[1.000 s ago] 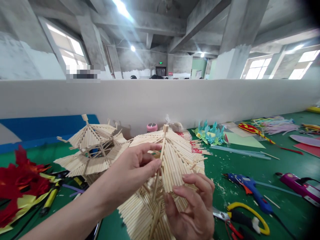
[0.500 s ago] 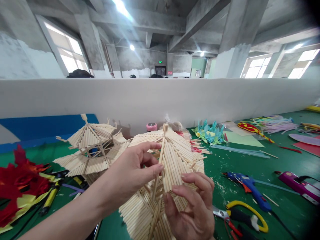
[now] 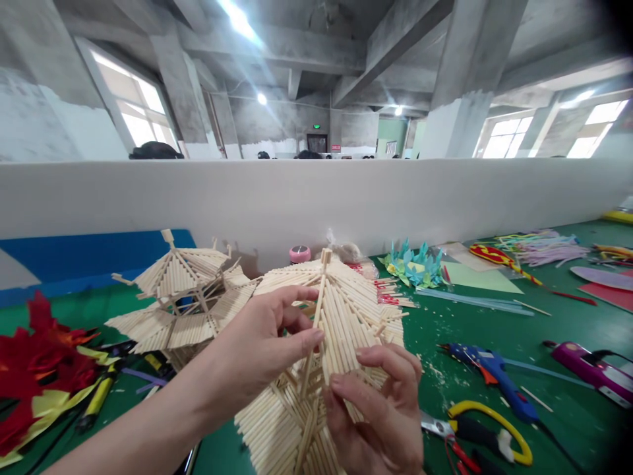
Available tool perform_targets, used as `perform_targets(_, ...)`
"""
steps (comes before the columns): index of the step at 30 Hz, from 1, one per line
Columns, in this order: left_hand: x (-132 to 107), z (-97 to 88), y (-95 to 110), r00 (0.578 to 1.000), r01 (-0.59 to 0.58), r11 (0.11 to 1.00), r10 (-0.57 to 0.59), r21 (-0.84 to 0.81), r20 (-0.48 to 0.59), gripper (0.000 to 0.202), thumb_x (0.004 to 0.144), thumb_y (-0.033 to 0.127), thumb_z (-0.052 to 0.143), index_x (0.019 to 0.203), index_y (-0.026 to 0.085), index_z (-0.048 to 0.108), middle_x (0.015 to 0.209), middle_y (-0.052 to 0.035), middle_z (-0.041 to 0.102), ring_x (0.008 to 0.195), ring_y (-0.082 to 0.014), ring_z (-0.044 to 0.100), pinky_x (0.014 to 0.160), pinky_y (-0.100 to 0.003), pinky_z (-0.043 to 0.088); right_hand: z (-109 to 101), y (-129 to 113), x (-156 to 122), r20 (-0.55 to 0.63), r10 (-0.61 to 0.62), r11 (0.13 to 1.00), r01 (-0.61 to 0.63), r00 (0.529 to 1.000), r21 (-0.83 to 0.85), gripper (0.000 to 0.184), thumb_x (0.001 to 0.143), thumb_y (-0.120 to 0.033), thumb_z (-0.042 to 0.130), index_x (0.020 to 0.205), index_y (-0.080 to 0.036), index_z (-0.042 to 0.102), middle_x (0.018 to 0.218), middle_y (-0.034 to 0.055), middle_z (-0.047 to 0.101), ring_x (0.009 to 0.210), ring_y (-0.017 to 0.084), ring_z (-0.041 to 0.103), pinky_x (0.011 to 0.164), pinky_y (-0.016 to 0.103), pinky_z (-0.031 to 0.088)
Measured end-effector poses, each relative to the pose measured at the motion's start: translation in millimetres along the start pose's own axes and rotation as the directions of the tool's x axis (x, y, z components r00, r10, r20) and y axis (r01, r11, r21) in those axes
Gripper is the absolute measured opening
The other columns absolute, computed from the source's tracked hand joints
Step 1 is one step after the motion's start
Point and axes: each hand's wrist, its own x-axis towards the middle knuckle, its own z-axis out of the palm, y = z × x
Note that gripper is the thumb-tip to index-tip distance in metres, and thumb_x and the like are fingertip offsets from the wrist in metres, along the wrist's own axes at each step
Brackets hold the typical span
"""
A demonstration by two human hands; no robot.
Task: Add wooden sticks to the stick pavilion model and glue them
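Note:
A pavilion model (image 3: 277, 409) built of thin wooden sticks stands in front of me, its roof rising to a small stick-bundle finial (image 3: 326, 257). My left hand (image 3: 281, 330) reaches in from the left, thumb and fingers closed around the left edge of a sloping stick roof panel (image 3: 341, 320). Lower down, my right hand (image 3: 380, 402) pinches the same panel's bottom edge between thumb and index finger. The other fingers of that hand curl beside the panel. Part of the model's lower roof is hidden behind both hands.
Left stands a second stick pavilion (image 3: 182, 284), near red paper flowers (image 3: 44, 356) and a yellow cutter (image 3: 96, 396). On the right lie a blue glue gun (image 3: 494, 373), yellow-handled scissors (image 3: 519, 429), a purple glue gun (image 3: 588, 369) and a turquoise paper flower (image 3: 415, 260). A white partition (image 3: 316, 198) runs behind.
The right thumb and index finger have come closer together at the panel's lower edge. My left hand stays almost where it was; the view has tipped up slightly.

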Motion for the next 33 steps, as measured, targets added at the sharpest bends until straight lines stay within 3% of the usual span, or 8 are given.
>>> perform_targets(13,-7.7,3.6,14.3,0.999,0.040,0.999,-0.040,-0.014,-0.010,0.043,0.077,0.035,0.052,0.116,0.019,0.043,0.064,0.0051,0.058,0.064,-0.0118,0.049,0.059,-0.025,0.034,0.8,-0.8,4.7,0.020,-0.026,0.999,0.027,0.999,-0.025,0.015,0.063,-0.006,0.063,0.069,-0.020,0.065,0.090,0.0036,0.050,0.083,0.020,0.047,0.067,0.038,0.042)
perform_targets(28,-1.9,4.8,11.1,1.000,0.021,0.997,-0.021,0.069,-0.002,0.056,0.073,0.029,0.057,0.122,0.013,0.035,0.056,0.0063,0.054,0.053,-0.0112,0.044,0.051,-0.025,0.031,-6.7,2.1,5.0,0.112,-0.048,0.997,0.053,0.993,-0.049,0.018,0.064,-0.008,0.064,0.076,-0.021,0.066,0.095,0.0036,0.048,0.087,0.021,0.045,0.070,0.039,0.043)
perform_targets(31,-10.7,2.8,10.1,0.994,-0.044,0.986,0.059,0.159,-0.089,0.046,0.076,0.036,0.053,0.117,0.018,0.042,0.064,0.0026,0.058,0.061,-0.0149,0.051,0.054,-0.027,0.036,-9.1,-1.3,8.4,0.090,-0.057,0.998,0.060,0.994,-0.033,0.018,0.066,-0.006,0.063,0.076,-0.021,0.065,0.089,0.0026,0.048,0.083,0.019,0.044,0.065,0.036,0.043)
perform_targets(33,-24.1,2.9,7.3,0.943,-0.138,0.949,0.213,0.282,-0.256,0.032,0.077,0.039,0.052,0.105,0.023,0.051,0.078,-0.0006,0.061,0.073,-0.0181,0.054,0.063,-0.030,0.041,-12.2,-4.6,9.6,0.019,-0.063,0.997,0.064,0.998,-0.036,0.013,0.069,-0.010,0.063,0.074,-0.022,0.063,0.086,0.0019,0.046,0.079,0.018,0.043,0.059,0.033,0.042)
